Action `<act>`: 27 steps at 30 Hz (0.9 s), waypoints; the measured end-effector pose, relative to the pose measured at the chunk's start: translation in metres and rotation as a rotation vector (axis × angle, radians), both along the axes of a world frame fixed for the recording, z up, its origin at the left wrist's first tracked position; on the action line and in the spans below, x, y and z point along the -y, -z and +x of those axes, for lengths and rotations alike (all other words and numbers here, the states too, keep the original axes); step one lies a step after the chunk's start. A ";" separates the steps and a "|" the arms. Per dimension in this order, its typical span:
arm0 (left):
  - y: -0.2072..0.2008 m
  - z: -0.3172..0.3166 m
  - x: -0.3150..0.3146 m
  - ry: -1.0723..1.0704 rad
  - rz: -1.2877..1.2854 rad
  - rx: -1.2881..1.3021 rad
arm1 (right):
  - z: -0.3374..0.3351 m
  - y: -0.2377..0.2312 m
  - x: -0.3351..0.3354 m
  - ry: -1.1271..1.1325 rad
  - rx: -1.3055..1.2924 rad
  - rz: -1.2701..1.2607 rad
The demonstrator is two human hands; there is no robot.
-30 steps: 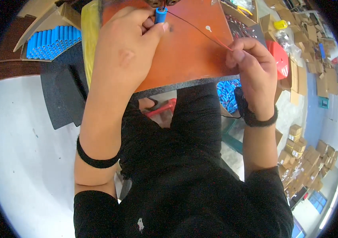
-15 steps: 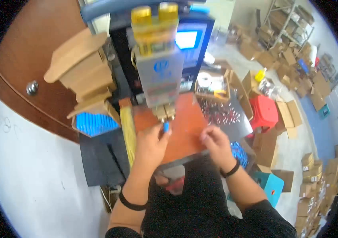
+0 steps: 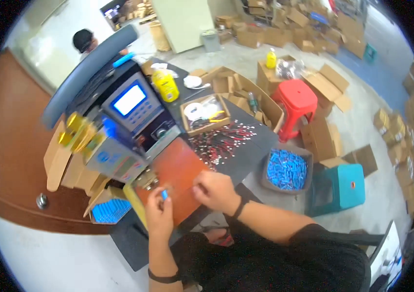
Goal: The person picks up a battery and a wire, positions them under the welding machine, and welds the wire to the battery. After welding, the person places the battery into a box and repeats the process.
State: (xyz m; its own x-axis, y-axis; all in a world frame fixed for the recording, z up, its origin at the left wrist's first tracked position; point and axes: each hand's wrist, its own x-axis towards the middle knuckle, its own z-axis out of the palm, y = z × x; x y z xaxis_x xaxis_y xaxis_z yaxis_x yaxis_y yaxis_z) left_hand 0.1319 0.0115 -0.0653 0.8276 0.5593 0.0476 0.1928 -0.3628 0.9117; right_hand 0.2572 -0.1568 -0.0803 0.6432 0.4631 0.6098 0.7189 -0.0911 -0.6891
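Note:
My left hand (image 3: 159, 217) pinches a small blue battery cell (image 3: 164, 194) between thumb and fingers. It is over an orange-brown mat (image 3: 181, 163), just in front of the metal electrode tips (image 3: 147, 179) of a spot welder (image 3: 117, 158). To the right, above the mat's edge, my right hand (image 3: 216, 191) is closed with its fingertips together; whatever they hold is too small or blurred to make out. Beyond it, red and black wires with pale ends (image 3: 224, 141) lie in a loose pile on the dark table.
A box of blue cells (image 3: 287, 169) is right of the table, beside a teal stool (image 3: 343, 187). More blue cells fill a carton (image 3: 111, 210) at left. A tool tray (image 3: 206, 114) and yellow bottle (image 3: 165, 85) stand behind. Further off are a red stool (image 3: 295, 100) and a person (image 3: 85, 43).
The view has swung to the right, so the welder now appears further left and tilted. My left hand, still holding the cell, has come away from beneath the electrodes. My right hand stays closed.

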 end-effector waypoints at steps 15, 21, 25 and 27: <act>0.006 -0.019 0.032 -0.163 0.163 0.165 | 0.017 0.005 0.016 -0.227 -0.029 0.223; 0.006 -0.020 0.036 -0.198 0.343 -0.043 | 0.018 0.007 0.022 -0.211 -0.058 0.230; -0.001 -0.017 0.051 -0.109 0.505 0.045 | 0.015 0.008 0.023 -0.218 -0.115 0.181; -0.004 -0.019 0.051 -0.077 0.562 0.080 | 0.013 0.007 0.021 -0.227 -0.188 0.140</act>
State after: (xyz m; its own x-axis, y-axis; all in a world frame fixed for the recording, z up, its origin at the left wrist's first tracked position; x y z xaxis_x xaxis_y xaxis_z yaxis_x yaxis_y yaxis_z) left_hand 0.1130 -0.0397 -0.0618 0.7667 0.4889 0.4160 0.1761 -0.7834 0.5960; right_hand 0.2700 -0.1781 -0.0877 0.6407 0.5277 0.5578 0.5688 0.1618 -0.8064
